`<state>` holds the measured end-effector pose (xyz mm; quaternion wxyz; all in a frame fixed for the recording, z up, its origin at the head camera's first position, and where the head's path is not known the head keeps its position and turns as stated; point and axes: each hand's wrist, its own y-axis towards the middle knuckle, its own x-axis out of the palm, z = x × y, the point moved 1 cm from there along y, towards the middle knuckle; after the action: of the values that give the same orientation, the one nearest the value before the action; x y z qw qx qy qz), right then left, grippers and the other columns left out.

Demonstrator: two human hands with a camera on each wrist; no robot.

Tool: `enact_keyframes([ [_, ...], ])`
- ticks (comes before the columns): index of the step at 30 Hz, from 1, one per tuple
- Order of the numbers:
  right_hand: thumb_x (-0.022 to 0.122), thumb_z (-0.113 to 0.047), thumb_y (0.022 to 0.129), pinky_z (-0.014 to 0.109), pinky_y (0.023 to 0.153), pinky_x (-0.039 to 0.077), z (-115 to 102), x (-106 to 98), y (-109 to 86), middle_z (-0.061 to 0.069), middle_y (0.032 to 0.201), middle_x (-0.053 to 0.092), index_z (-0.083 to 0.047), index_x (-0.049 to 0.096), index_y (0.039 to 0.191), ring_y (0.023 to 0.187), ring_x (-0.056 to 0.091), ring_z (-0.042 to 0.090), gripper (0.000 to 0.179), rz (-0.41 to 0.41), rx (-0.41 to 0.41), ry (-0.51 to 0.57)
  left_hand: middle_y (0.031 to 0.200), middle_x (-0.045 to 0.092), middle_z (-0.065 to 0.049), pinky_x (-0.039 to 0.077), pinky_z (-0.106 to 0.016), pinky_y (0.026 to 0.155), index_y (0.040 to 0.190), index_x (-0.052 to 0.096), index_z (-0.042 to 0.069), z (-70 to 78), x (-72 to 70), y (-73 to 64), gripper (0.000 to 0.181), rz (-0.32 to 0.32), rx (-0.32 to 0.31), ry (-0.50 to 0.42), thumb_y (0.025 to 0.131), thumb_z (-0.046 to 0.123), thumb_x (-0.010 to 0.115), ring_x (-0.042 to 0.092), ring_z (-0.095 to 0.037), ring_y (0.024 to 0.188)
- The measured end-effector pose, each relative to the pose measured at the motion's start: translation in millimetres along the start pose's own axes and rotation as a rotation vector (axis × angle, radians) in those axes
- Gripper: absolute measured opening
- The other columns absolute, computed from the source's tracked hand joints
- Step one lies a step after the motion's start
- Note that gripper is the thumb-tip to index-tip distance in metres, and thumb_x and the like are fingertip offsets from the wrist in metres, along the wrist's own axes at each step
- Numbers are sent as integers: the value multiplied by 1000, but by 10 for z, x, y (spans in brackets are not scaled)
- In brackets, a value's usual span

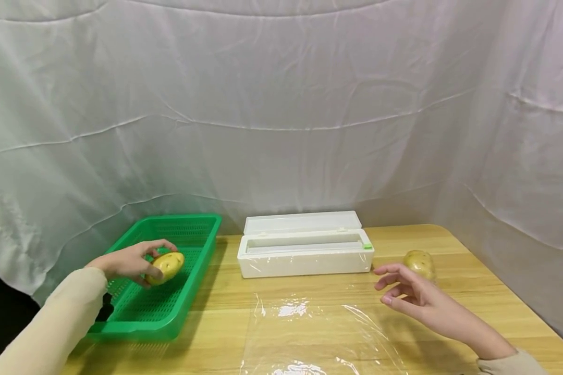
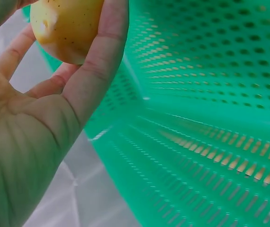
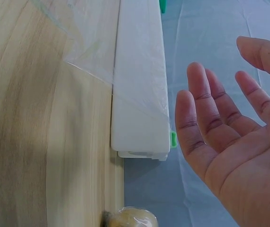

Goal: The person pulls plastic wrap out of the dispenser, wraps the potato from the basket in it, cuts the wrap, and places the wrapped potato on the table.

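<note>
My left hand (image 1: 138, 262) grips a yellow potato (image 1: 169, 268) over the green plastic basket (image 1: 169, 330). In the left wrist view, fingers and thumb wrap the potato (image 2: 67, 28) above the perforated basket wall (image 2: 196, 109). On the right, my right hand (image 1: 422, 299) hovers over the table with loosely bent fingers and nothing in them. Just behind it lies a second potato (image 1: 419, 263), wrapped in clear film. A sheet of plastic wrap (image 1: 305, 333) spreads over the table from the white wrap dispenser (image 1: 305, 264).
The dispenser's lid (image 1: 302, 223) is raised at the back, and a green cutter slider (image 1: 367, 246) sits at its right end. A pale cloth (image 1: 281, 104) hangs behind the wooden table (image 1: 478, 291). The basket stands at the table's left side.
</note>
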<state>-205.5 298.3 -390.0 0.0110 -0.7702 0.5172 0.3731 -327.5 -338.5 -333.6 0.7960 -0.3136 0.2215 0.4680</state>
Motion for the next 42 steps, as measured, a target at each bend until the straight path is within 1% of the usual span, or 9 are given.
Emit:
enact_keyframes([
  [5,64,-5,106,25,86,61,2,-6,6,3,126,65,-15,50,148,106,69,10,46,-4,-18,0,137,46,-29,64,-50,79,158,42,15,147,-62,-87,75,12,55,-2,93,10,80,67,-32,96],
  [12,65,-5,106,26,86,61,-1,-10,4,3,126,65,-15,51,148,106,70,10,46,-5,-23,-5,145,43,-31,64,-44,77,160,40,16,353,-150,-253,78,52,142,35,94,14,81,69,-33,98],
  [16,65,-5,106,26,86,61,-5,-10,2,4,126,65,-15,51,147,106,70,9,45,-6,-18,-7,148,41,-31,64,-42,76,160,41,18,465,-133,-329,77,68,189,46,95,15,82,71,-33,98],
  [22,65,-7,107,25,87,61,-4,0,0,9,127,65,-15,51,147,106,70,10,44,-18,9,16,148,44,-29,65,-41,75,158,46,19,706,-50,-468,76,108,309,91,93,15,84,71,-34,107],
  [25,64,-8,107,25,87,60,-3,2,-5,10,127,65,-15,51,147,106,70,10,43,-19,22,22,150,48,-24,63,-36,77,155,49,24,870,34,-514,72,135,366,147,93,18,85,70,-33,113],
  [30,65,-7,107,25,87,61,3,12,-4,13,127,64,-15,51,147,106,70,10,44,-15,8,21,154,54,-12,62,-32,78,151,54,31,1146,272,-524,68,140,480,237,92,20,87,70,-29,109],
  [36,66,-6,106,25,87,61,25,38,-1,13,125,65,-15,51,147,105,70,10,45,-11,-28,10,150,57,-3,66,-34,71,150,56,31,1410,601,-482,71,72,599,275,90,9,87,65,-23,110],
  [39,66,-6,106,25,87,61,32,39,3,13,125,65,-15,52,147,105,71,11,44,-13,-28,9,150,57,0,65,-33,68,150,56,33,1535,758,-457,74,33,633,276,89,4,85,60,-24,116],
  [42,66,-7,106,25,87,61,39,31,8,11,126,65,-16,52,147,105,71,12,44,-18,-20,11,149,58,1,65,-32,69,150,56,33,1650,928,-404,74,-4,667,281,89,0,83,56,-25,117],
])
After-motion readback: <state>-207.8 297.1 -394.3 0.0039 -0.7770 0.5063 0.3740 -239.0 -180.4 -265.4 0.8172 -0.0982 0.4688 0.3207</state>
